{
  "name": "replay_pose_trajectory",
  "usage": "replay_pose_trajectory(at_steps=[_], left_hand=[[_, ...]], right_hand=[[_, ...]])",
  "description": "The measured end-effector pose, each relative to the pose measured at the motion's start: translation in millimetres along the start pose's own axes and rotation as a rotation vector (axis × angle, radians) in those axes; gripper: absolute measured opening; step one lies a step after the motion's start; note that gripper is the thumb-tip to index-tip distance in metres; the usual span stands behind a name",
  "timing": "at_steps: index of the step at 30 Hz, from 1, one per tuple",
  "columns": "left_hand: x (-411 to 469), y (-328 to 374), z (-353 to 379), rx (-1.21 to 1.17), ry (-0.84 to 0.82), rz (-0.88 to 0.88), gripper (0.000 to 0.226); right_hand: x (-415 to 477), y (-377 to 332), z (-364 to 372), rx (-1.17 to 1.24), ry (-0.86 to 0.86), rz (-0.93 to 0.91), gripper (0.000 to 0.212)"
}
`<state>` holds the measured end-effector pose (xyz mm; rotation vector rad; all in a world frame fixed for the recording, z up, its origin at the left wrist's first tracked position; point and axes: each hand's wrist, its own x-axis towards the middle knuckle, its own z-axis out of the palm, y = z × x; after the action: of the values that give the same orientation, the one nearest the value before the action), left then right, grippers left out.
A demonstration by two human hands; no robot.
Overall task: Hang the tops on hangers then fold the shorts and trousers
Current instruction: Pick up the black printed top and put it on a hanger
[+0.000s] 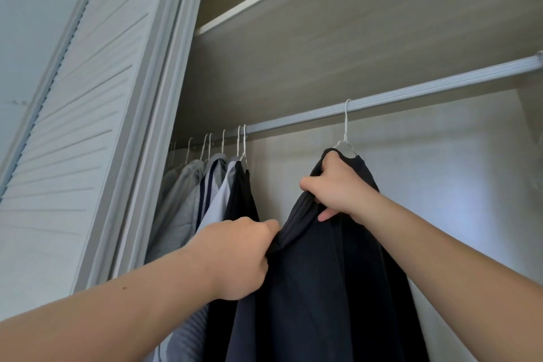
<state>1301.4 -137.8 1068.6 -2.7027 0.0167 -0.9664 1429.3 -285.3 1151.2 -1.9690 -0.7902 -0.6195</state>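
Your right grip (338, 188) clamps the dark navy fabric top (323, 288) just below the white wire hanger (346, 138); your left grip (238, 258) pinches it lower-left. Its length hangs straight down.

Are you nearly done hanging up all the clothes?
Done: several tops already hang on hangers at the left of the rail. In hand: a dark top is on a white hanger hooked over the rail, and the left hand and right hand both hold its fabric. Left: folding the shorts and trousers, which aren't in view.
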Motion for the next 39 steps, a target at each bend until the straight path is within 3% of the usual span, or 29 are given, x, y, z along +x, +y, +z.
replay_pose_trajectory(at_steps=[10, 17, 27, 30, 35, 39], left_hand=[[-21, -27, -9, 0.035, -0.048, -0.109, 0.014], [-28, -35, -11, 0.062, -0.09, -0.181, 0.023], [-34, -42, -10, 0.073, -0.179, -0.263, 0.016], [-48, -44, -13, 0.058, -0.181, -0.294, 0.017], [-84, -45, -24, 0.038, -0.169, -0.368, 0.025], [-134, -54, -37, 0.093, -0.165, -0.47, 0.031]], right_hand=[[33, -24, 41, 0.075, -0.178, -0.031, 0.01], [63, -26, 54, -0.012, -0.15, -0.109, 0.036], [60, -11, 78, 0.252, -0.203, -0.103, 0.027], [42, -11, 89, 0.302, -0.22, -0.165, 0.03], [-9, -13, 110, 0.151, -0.208, -0.368, 0.059], [-64, -30, 128, 0.153, -0.384, -0.496, 0.059]])
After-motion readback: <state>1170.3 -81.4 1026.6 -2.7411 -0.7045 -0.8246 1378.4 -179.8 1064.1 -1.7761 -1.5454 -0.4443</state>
